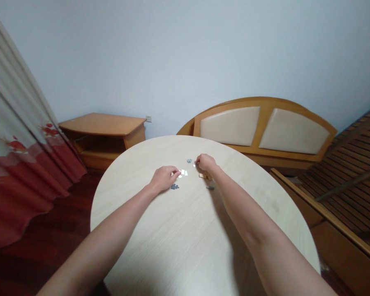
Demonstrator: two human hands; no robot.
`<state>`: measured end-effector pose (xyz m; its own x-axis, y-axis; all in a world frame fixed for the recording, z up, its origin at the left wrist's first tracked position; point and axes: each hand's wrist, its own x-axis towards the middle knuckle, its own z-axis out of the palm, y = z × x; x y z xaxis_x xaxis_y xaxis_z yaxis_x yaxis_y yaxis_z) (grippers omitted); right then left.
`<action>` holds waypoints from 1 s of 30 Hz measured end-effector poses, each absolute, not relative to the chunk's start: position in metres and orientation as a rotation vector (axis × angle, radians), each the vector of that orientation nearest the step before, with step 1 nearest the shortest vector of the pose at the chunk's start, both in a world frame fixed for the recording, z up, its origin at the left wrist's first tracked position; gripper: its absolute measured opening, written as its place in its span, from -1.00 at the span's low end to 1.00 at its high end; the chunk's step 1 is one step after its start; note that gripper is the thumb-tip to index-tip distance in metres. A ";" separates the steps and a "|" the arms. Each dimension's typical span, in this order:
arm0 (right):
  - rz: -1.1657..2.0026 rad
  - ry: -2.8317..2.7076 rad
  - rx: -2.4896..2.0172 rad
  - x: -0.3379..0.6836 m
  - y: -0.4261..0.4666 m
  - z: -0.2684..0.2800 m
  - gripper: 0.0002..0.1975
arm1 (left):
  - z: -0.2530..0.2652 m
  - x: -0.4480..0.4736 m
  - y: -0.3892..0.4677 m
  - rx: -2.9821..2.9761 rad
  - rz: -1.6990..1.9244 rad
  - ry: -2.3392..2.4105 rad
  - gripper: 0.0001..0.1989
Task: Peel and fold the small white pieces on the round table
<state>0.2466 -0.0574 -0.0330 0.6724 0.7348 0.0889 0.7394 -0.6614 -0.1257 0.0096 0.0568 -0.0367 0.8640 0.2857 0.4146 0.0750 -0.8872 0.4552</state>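
Note:
My left hand [164, 178] reaches over the table, thumb and fingertips pinched together at the edge of a few small pale, shiny flat pieces [184, 172]. Whatever sits between those fingertips is too small to make out. A cluster of small dark grey pieces [174, 186] lies just below this hand. My right hand [206, 162] is closed in a pinch, its fingertips beside a tiny white piece [194, 165]; what they hold is hidden. Grey-blue pieces [189, 161] lie to its left. Tan pieces [202, 175] and a dark grey piece [210, 188] are under and below the right wrist.
Both forearms rest over a round, pale wood-grain table [160, 238]. Beyond it stand a wooden cabinet [105, 124] on the left and a padded wooden headboard [231, 124] by the wall. A slatted bed frame [354, 164] is at right, a curtain [24, 156] at left.

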 end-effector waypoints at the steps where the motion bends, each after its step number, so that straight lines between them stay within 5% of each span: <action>1: -0.062 -1.186 -2.735 0.247 -0.061 -0.033 -0.78 | -0.036 0.009 0.056 2.610 0.669 0.271 -0.74; 8: -0.086 -1.171 -2.612 0.227 -0.084 -0.028 -0.76 | -0.033 0.007 0.054 2.629 0.646 0.299 -0.75; 19: -0.165 -1.272 -1.797 0.127 -0.105 -0.052 -0.88 | -0.033 0.005 0.045 2.557 0.646 0.098 -0.75; 30: -0.327 -1.314 -1.743 0.116 -0.119 -0.066 -0.90 | -0.040 0.007 0.036 2.599 0.599 0.043 -0.78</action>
<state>0.1159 -0.1185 -0.0660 0.4000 0.6305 0.6652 0.8686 -0.0291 -0.4947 0.0067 0.0360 -0.0399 0.9042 0.1322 0.4061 -0.0728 -0.8893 0.4515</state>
